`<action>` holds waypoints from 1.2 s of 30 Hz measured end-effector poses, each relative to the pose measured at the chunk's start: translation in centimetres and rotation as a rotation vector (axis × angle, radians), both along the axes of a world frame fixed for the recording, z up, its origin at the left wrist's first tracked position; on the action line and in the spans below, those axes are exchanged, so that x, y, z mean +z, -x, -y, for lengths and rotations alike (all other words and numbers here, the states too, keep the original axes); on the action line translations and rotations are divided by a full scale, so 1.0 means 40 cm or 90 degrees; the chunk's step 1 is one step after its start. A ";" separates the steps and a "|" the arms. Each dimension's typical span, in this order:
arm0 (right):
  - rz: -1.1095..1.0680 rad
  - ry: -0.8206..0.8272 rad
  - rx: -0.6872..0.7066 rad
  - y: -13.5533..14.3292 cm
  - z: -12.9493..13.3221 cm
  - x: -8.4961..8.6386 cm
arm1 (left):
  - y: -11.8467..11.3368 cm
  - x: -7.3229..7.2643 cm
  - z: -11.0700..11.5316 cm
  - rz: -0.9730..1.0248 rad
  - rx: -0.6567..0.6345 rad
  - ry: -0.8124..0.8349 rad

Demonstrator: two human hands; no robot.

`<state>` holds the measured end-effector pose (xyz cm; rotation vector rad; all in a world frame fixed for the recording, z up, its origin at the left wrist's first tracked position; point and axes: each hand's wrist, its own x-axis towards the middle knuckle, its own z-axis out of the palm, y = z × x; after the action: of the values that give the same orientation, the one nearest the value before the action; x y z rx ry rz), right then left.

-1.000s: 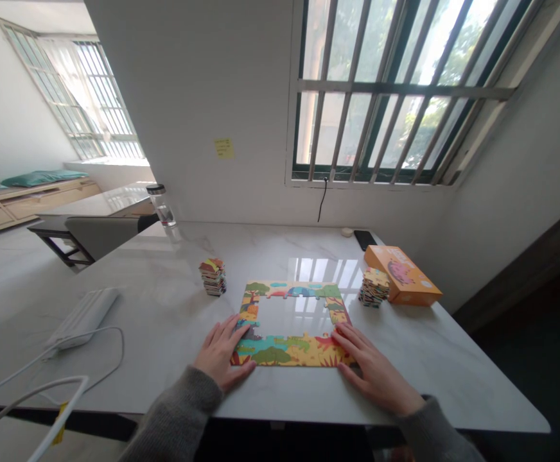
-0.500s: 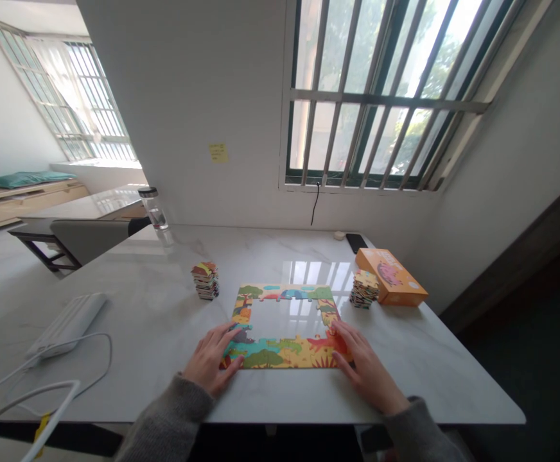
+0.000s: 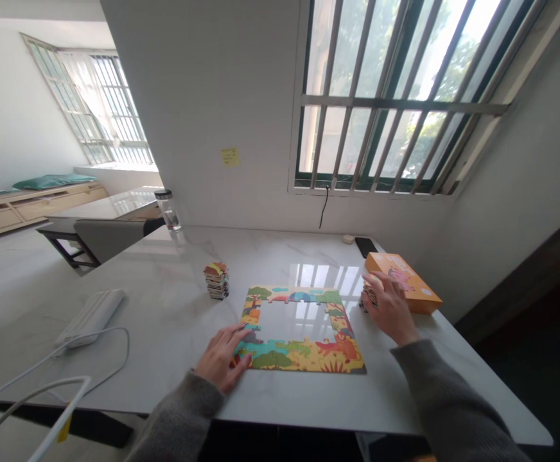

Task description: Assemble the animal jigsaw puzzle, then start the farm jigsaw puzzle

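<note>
Watching by head feed. White table (image 3: 299, 401), one, carries the work. On it, in front of me, the jigsaw border (image 3: 270, 359) lies flat. All four sides look joined, save what my left fingers cover. Middle not filled: tabletop shows through. I'd judge the outer ring done, the interior yet to be built.

My left hand (image 3: 222, 356) rests loosely spread on the border's left edge, gripping nothing I can see. My right hand (image 3: 390, 308) is half curled over the right stack (image 3: 365, 301), fingers bent about it; whether a piece is pinched, I cannot tell. Left stack (image 3: 217, 281) stands apart, beyond the border's far left corner, untouched. Both stacks of loose pieces are, I judge, what is left to place.

Counts, big to small: one border; one orange box (image 3: 417, 287), just beside the right stack; one long white block (image 3: 92, 317) with cord, far left; two hands, both mine; one clear bottle (image 3: 170, 212), dark-lidded; two stacks, pieces too fine to count; one dark phone (image 3: 366, 247); one yellow note (image 3: 230, 156) on the wall; one small pale round object (image 3: 348, 239) by the phone.
</note>
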<state>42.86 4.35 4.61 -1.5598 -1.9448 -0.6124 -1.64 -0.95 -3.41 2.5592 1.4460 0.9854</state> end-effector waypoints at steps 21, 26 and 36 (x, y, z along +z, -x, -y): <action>0.059 0.117 0.001 -0.102 -0.133 0.004 | -0.082 0.118 -0.008 0.218 -0.082 -0.048; 0.002 0.082 0.104 -0.003 -0.103 0.072 | -0.166 0.154 -0.058 0.338 -0.164 0.116; -0.148 0.165 0.385 0.390 -0.006 -0.005 | -0.327 0.116 -0.201 0.701 -0.330 0.657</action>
<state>27.27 4.61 4.40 -1.0257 -2.2143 0.0711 11.44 7.10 1.21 1.1538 0.6025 0.9098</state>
